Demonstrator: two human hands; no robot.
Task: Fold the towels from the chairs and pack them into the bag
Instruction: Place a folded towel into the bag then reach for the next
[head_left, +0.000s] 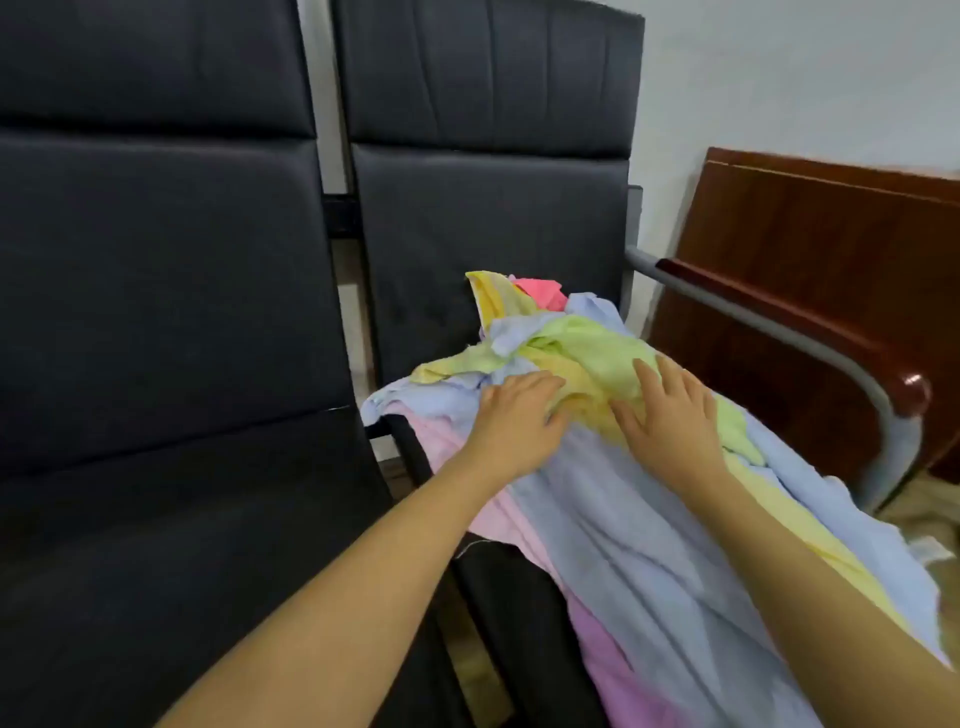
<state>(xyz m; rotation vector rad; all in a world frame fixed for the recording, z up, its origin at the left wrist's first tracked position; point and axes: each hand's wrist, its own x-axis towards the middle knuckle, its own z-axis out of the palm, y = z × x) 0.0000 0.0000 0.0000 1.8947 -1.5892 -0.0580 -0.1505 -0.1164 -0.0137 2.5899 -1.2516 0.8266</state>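
A heap of crumpled towels lies on the seat of the right-hand black chair (483, 218): a light blue towel (639, 540) spread in front, a green-yellow towel (587, 353) on top, a pink towel (488, 514) at the left edge, a coral one (543, 292) at the back. My left hand (519, 410) rests on the heap with its fingers bent into the yellow-green cloth. My right hand (670, 410) lies flat on the green-yellow towel, fingers spread. No bag is in view.
A second black chair (156, 312) stands to the left, its seat bare. The right chair has a grey metal armrest with a wooden cap (852, 358). A brown wooden panel (810, 249) leans by the white wall at the right.
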